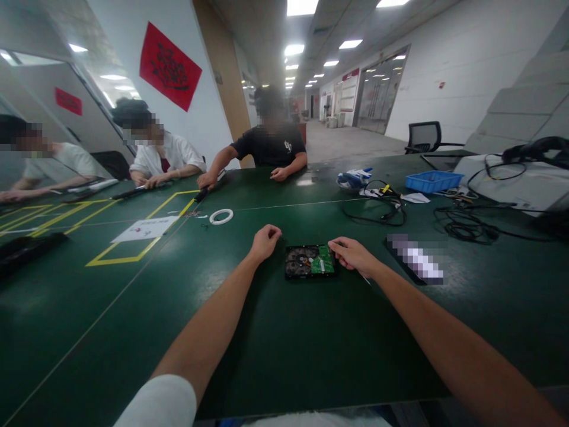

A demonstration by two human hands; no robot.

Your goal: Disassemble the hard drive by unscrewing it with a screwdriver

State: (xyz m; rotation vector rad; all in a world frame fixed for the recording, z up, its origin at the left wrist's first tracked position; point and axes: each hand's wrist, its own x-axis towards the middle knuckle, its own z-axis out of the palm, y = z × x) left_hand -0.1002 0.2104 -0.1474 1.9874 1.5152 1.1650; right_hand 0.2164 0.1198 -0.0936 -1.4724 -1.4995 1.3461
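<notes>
the hard drive [297,264] lay flat on the table [288,350], its green circuit board [323,261] facing up, just left of the right hand [350,252] and to the right of the left hand [267,242]; the close work at its far right corner seemed to call for a steady body and light fingers; a fingertip from the left hand on the frame would probably have kept it from turning, and pressure was best kept off the board; the right hand was curled, apparently gripping a thin tool [365,280] that stuck out beneath its palm, with thumb and forefinger at the corner, whether touching or just over it i could not tell; the left hand hung apart from the drive, wrist bent, fingertips pinched together; whether they held something tiny was unclear; a phone [415,259] lay right of the right hand
</notes>
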